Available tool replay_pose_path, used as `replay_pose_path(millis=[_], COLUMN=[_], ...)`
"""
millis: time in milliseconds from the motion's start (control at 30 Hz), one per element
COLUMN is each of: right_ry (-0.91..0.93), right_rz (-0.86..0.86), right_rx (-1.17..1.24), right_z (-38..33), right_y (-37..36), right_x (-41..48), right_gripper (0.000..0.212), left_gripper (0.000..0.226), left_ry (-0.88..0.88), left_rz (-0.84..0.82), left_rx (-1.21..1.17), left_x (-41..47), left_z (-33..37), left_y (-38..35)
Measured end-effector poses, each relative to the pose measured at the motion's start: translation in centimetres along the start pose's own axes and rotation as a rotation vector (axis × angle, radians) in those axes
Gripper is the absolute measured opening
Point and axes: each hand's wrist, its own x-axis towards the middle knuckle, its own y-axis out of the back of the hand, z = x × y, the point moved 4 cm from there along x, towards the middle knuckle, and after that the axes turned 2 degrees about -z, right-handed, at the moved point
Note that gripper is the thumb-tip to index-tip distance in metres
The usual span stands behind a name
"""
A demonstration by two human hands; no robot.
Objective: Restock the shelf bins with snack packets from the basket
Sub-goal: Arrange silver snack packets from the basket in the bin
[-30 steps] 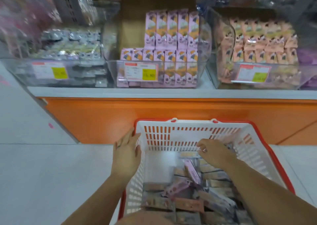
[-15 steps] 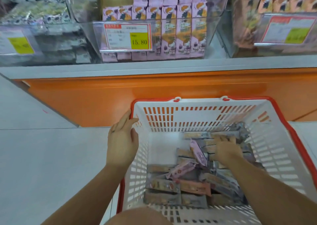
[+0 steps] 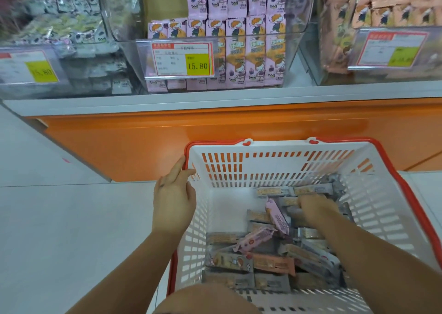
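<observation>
In basket [image 3: 263, 170], snack packets [image 3: 272, 263] under right hand [image 3: 315, 208]; left hand [image 3: 173, 194] at rim.

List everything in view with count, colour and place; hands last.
basket: one, white with red rim, below the shelf
loose packets: many, grey, pink and orange, inside the basket
bins: three, clear, on the shelf
pink packets: many, pink, middle bin
grey packets: many, grey, left bin
peach packets: many, peach, right bin
price tags: three, white and yellow, bin fronts
shelf: one, grey top, orange front
floor: one, pale grey, left
left hand: one, basket's left rim
right hand: one, among loose packets, grip hidden
</observation>
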Motion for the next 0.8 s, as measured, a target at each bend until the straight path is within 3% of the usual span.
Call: replay_pose_path(millis=[100, 233, 333, 433, 533, 667, 800], right_ry=[0.076, 0.308, 0.442, 0.544, 0.624, 0.681, 0.75], right_rz=[0.061, 0.161, 0.286, 0.424, 0.544, 0.773, 0.929], right_rx=[0.069, 0.193, 0.286, 0.215, 0.271, 0.341, 0.428], right_z=[-0.9, -2.6, -3.6, -4.4, -5.3, -6.4, -7.8], right_y=[3.3, 9.9, 15.6, 19.3, 21.3, 23.6, 24.2], right_x=[-1.6, -6.0, -10.7, -15.1, -18.9, -23.4, -26.8], right_gripper=[0.017, 0.05, 0.047, 0.036, 0.027, 0.03, 0.029], left_gripper=[0.035, 0.038, 0.038, 0.034, 0.024, 0.017, 0.022], left_ry=[-0.015, -0.06, -0.059, -0.137, -0.139, 0.004, 0.17], left_rz=[-0.007, -0.169, -0.343, -0.345, -0.26, -0.211, -0.219], left_rx=[0.013, 0.2, 0.345, 0.323, 0.025, -0.69, -1.225], left_x=[0.0, 0.1, 1.1, 1.1, 0.4, -1.6, -3.5], left_z=[0.0, 0.6, 1.4, 3.5, 6.1, 9.5, 10.6], left_y=[0.0, 0.7, 3.0, 6.3, 9.4, 13.0, 15.4])
